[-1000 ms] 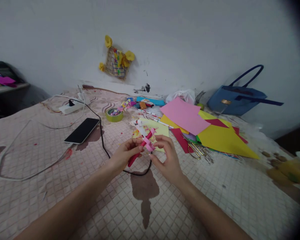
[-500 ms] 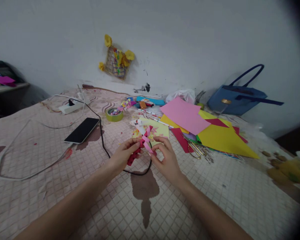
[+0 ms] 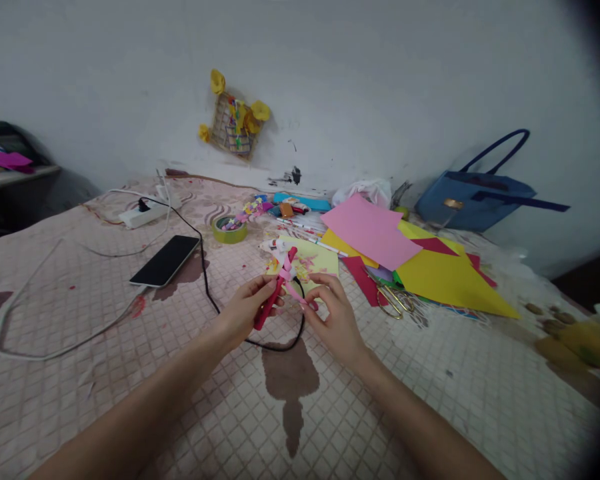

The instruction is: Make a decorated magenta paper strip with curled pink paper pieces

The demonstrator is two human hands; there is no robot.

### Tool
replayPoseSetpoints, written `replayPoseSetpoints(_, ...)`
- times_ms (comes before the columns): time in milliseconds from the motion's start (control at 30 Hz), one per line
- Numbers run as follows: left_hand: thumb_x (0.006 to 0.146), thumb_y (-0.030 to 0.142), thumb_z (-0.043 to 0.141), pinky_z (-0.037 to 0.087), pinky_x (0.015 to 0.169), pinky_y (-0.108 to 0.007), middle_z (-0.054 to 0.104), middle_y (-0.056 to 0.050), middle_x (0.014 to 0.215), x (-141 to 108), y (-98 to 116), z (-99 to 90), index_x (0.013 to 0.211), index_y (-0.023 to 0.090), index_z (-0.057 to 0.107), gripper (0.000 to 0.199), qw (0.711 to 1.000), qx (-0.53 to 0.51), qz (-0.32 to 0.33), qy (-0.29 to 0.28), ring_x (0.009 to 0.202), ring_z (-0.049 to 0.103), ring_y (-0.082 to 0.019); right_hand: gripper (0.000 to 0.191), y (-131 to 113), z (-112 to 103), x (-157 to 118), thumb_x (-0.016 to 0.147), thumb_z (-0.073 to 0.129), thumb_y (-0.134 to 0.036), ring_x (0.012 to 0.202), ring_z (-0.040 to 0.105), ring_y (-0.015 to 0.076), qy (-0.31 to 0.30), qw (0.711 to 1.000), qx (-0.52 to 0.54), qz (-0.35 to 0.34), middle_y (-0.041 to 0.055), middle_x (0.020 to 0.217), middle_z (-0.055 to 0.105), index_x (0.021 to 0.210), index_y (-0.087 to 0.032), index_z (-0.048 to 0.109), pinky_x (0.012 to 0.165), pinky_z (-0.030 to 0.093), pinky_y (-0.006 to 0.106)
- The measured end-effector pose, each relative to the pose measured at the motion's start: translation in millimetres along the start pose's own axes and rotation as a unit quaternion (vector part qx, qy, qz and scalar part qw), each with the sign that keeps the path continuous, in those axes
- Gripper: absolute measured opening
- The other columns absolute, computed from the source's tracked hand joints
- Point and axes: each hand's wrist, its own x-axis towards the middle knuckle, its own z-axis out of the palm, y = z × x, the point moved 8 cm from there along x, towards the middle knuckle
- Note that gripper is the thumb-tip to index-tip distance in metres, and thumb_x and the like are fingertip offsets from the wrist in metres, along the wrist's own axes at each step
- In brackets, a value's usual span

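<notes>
A narrow red strip (image 3: pixel 269 308) stands tilted between my hands, with my left hand (image 3: pixel 245 308) closed around its middle. A pink paper strip (image 3: pixel 294 289) crosses the upper part of the red one and trails down to the right. My right hand (image 3: pixel 333 318) pinches the loose end of the pink strip between thumb and finger. Just behind them lie a white glue gun (image 3: pixel 279 248), its black cable (image 3: pixel 207 283) looping under my hands, and a pale yellow sheet (image 3: pixel 325 257) with small pink and yellow scraps on it.
Left are a phone (image 3: pixel 165 261), a power strip (image 3: pixel 143 215) and a green tape roll (image 3: pixel 230 231). Coloured sheets (image 3: pixel 373 230) and gold-handled scissors (image 3: pixel 396 302) lie right. A blue bag (image 3: pixel 475 197) leans on the wall at the back right.
The red strip has turned in my left hand, so its dotted side no longer shows. The pink strip now hangs a little lower in its curve. My right hand has barely moved.
</notes>
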Motion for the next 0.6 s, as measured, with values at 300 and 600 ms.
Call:
replayPoseSetpoints(300, 0.068, 0.033, 0.072, 0.046, 0.058, -0.016, 0.059, 0.0, 0.08, 0.2, 0.6, 0.2, 0.091, 0.017, 0.061, 0.03, 1.0, 0.001, 0.0, -0.005, 0.067, 0.056, -0.007, 0.015, 1.2, 2.0, -2.7, 0.076, 0.053, -0.009, 0.115, 0.043, 0.022, 0.001, 0.998, -0.053, -0.02, 0.0089, 0.117, 0.047, 0.084, -0.021, 0.053, 0.098, 0.037, 0.041)
replayPoseSetpoints(600, 0.07, 0.038, 0.068, 0.043, 0.052, -0.016, 0.06, -0.001, 0.078, 0.9, 1.8, 0.1, 0.086, 0.015, 0.058, 0.029, 1.0, 0.005, 0.005, -0.003, 0.062, 0.055, -0.007, 0.013, -9.1, 6.8, -3.8, 0.078, 0.052, -0.01, 0.114, 0.043, 0.0245, -0.014, 0.992, -0.115, -0.059, 0.0108, 0.12, 0.047, 0.084, -0.021, 0.053, 0.093, 0.041, 0.044)
